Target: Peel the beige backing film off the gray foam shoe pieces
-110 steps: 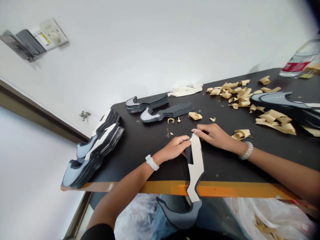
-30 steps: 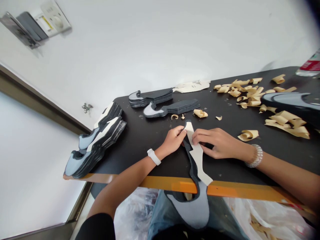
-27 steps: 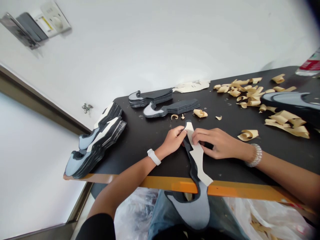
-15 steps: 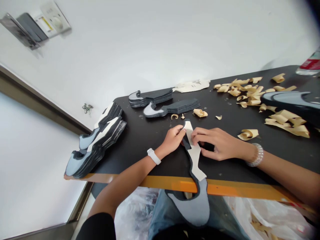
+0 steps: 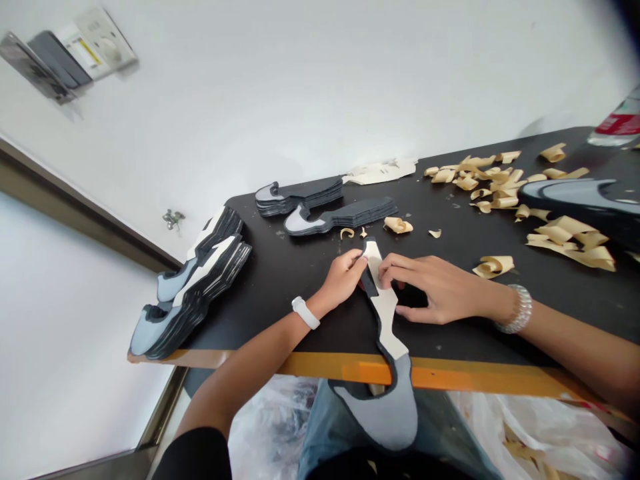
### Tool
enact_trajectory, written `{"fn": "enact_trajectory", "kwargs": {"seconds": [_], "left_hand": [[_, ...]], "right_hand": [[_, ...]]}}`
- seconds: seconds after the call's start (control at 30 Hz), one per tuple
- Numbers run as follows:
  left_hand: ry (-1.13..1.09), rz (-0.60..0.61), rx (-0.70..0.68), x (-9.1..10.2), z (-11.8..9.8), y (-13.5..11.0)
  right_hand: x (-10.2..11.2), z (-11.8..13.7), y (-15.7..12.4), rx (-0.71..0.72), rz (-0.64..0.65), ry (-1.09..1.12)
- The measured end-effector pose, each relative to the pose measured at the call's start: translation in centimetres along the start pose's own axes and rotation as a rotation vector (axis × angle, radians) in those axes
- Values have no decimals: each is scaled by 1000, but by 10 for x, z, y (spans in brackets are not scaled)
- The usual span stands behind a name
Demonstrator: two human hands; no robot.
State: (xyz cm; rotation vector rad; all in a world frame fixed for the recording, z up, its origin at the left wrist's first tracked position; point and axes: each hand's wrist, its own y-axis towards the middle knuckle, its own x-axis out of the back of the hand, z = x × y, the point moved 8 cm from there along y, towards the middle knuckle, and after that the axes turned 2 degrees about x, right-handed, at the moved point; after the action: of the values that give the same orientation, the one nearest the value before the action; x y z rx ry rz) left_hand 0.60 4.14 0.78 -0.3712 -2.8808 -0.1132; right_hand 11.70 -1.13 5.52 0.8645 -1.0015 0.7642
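- Change noted: one second earlier, the lower end of the white strip [image 5: 385, 312] stood off to the right of the hook-ended piece [image 5: 387, 417]; at inspection it lay along the black shank, its lower tip meeting the grey hook face.
- Meaning, as judged: the strip had been brought into line with the shank; whether it was fixed down could not be told.
- Position: the shank lay over the black table [image 5: 280, 300], the hook jutting past the taped edge above the person's lap.
- Left hand [image 5: 343, 279]: pinched strip and shank near their far end, thumb on top.
- Right hand [image 5: 440, 290]: fingertips curled onto the strip, thumb apart below them; whether the thumb also gripped the strip's edge could not be told.
- Reference: the top pieces of the left-hand stacks [image 5: 203, 283] bore similar white strips.
- Surroundings: curled tan peelings [image 5: 505, 193] lay well right.
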Motion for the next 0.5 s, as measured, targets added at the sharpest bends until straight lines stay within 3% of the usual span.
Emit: {"fn": "enact_trajectory", "kwargs": {"seconds": [0.5], "left_hand": [[-9, 24, 5, -1, -1, -1]], "right_hand": [[-6, 9, 2, 40, 33, 48]]}}
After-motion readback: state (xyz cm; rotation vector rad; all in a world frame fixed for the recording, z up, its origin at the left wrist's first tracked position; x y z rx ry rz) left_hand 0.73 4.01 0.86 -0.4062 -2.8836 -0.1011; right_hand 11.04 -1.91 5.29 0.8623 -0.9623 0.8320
